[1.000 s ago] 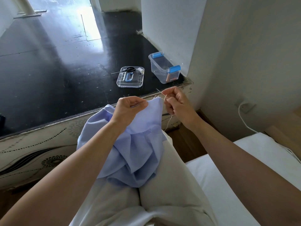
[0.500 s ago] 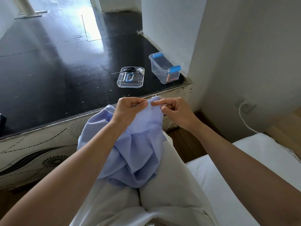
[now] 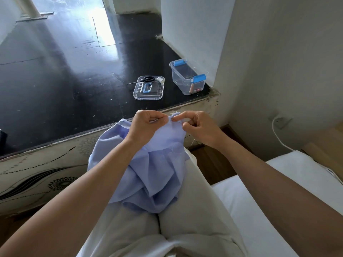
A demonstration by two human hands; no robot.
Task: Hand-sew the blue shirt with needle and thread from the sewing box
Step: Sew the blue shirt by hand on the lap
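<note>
Black tabletop (image 3: 74, 80) behind, blue shirt (image 3: 157, 164) on the lap.
Left hand (image 3: 146, 125) pinches the raised shirt edge; right hand (image 3: 200, 127) pinches beside it, fingers curled, perhaps on the needle.

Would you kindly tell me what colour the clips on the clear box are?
The clips are blue; the head view shows them best.

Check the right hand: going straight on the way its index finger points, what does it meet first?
The shirt, at its top edge, which the right hand seems to touch with its fingertip. Just beyond is the left hand, pinching that edge. Depth is unclear from one view.
</note>
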